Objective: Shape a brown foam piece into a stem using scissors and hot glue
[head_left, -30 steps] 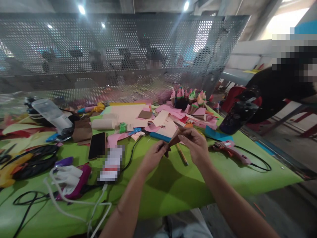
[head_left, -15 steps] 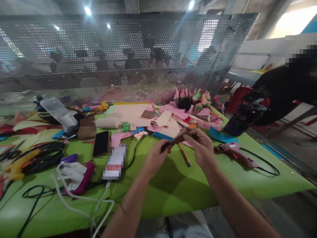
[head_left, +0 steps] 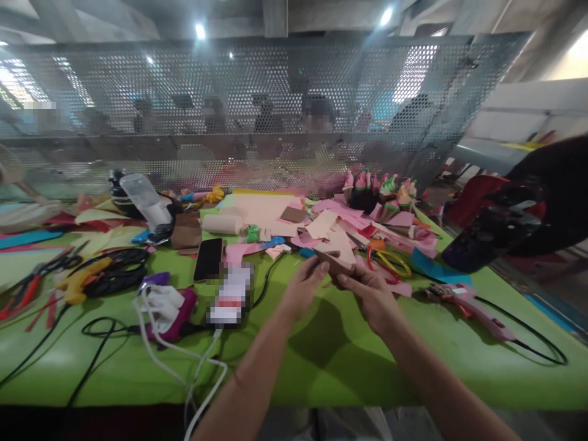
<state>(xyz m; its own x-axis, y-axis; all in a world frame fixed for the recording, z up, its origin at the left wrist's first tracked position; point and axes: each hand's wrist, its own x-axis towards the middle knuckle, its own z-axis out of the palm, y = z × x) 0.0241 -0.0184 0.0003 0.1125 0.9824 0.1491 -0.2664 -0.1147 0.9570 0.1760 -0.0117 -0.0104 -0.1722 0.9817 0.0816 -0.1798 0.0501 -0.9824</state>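
Note:
A folded or curled piece of brown paper (head_left: 335,263) is held in the air over the green table (head_left: 349,373). My left hand (head_left: 303,282) pinches its left end, thumb on top. On the right end, my right hand (head_left: 367,288) is closed with thumb and fingers. Behind the hands lie cut pieces of pink and cream paper (head_left: 324,224) and a pair of scissors with yellow and red handles (head_left: 390,263). To the right of my right hand rests a pink glue gun (head_left: 478,309) with a black cord.
Two phones, one dark (head_left: 208,260) and one lit (head_left: 231,297), lie left of my hands near a purple power strip (head_left: 172,318) with white cables. A yellow glue gun (head_left: 82,278), a dark bottle (head_left: 487,236) and paper cones (head_left: 362,187) stand around. A perforated metal screen (head_left: 275,79) closes the back.
The view has turned left, so everything shifts rightward in it. Both hands still hold the brown paper, which has been turned to show a broader, folded face.

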